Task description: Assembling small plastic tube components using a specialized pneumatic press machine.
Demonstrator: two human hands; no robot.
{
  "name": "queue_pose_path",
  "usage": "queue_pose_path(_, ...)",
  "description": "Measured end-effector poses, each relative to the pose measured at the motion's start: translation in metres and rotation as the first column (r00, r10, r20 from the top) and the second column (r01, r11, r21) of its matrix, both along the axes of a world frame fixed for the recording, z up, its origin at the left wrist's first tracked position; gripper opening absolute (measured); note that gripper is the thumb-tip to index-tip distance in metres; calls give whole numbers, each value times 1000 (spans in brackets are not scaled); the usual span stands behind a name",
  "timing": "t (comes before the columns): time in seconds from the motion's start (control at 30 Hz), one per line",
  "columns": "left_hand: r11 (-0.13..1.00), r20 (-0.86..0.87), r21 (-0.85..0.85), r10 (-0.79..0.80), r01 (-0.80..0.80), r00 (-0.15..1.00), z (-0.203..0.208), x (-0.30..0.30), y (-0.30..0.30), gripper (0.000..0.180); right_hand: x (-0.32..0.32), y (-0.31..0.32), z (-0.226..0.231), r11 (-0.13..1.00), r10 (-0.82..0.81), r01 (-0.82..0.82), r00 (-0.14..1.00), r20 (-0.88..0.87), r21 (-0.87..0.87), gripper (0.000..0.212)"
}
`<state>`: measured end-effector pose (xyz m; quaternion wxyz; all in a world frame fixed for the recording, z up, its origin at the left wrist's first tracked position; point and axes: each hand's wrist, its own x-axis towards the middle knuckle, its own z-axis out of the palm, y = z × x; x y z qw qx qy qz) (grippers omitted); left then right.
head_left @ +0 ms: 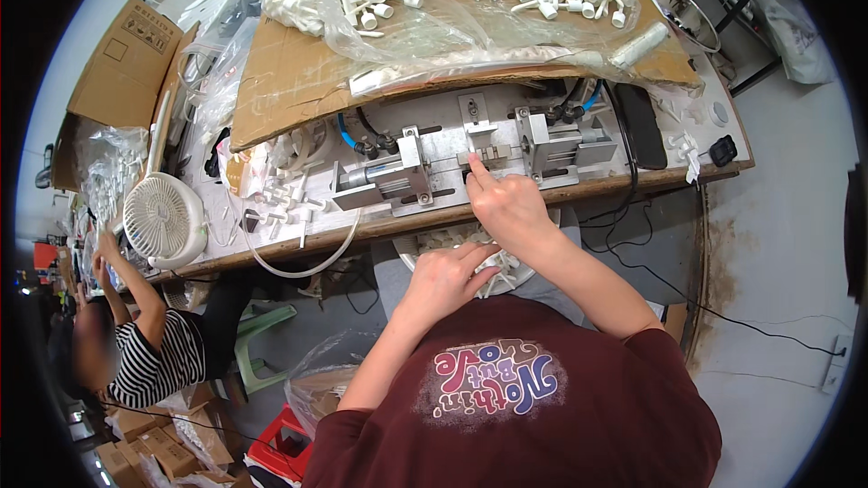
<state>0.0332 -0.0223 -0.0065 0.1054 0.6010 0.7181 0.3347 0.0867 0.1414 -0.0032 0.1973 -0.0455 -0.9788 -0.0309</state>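
Observation:
My right hand [513, 210] reaches to the metal clamping fixture [479, 140] on the bench. Its index finger stretches onto a small metal block [488, 157] at the fixture's middle, and the other fingers are curled. Anything inside them is hidden. Lower and to the left, my left hand [441, 282] hangs over a round bowl [410, 259] of white plastic parts [500, 276]. Its fingers and thumb are apart, close to the parts, and no held piece shows. Two pneumatic cylinders [384, 179] with blue and black hoses flank the fixture's middle.
A cardboard sheet [280, 81] heaped with white parts overhangs the fixture. A white fan [163, 220], loose white pieces [287, 199] and a curved hose [312, 271] lie left. A black phone-like slab [640, 126] lies right. At far left a person in stripes [158, 366] works along the bench.

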Motion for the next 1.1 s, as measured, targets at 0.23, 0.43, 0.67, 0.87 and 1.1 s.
queue_pose_path(0.23, 1000, 3, 19, -9, 8, 1000, -5, -7, -7, 20, -4, 6, -2, 1000, 17, -17, 997, -73, 7, 15)
queue_pose_path(0.43, 995, 33, 96, 9, -12, 999, -9, -8, -11, 15, 5, 3, 8, 999, 17, -19, 999, -28, -51, 13)
queue_pose_path(0.67, 991, 13, 108, 74, -75, 997, -11, -17, -20, 14, 11, 20, 53, 867, 301, -284, 953, -22, -410, 33)
queue_pose_path(0.87, 981, 18, 141, 132, -134, 991, -11, -16, -27, 19, -84, 66, 97, 731, -33, -172, 958, -286, -660, 25)
queue_pose_path(1.1, 977, 0, 109, 185, -184, 983, -11, -18, -39, 25, -202, 130, 91, 812, -311, 94, 905, -291, -576, 33)
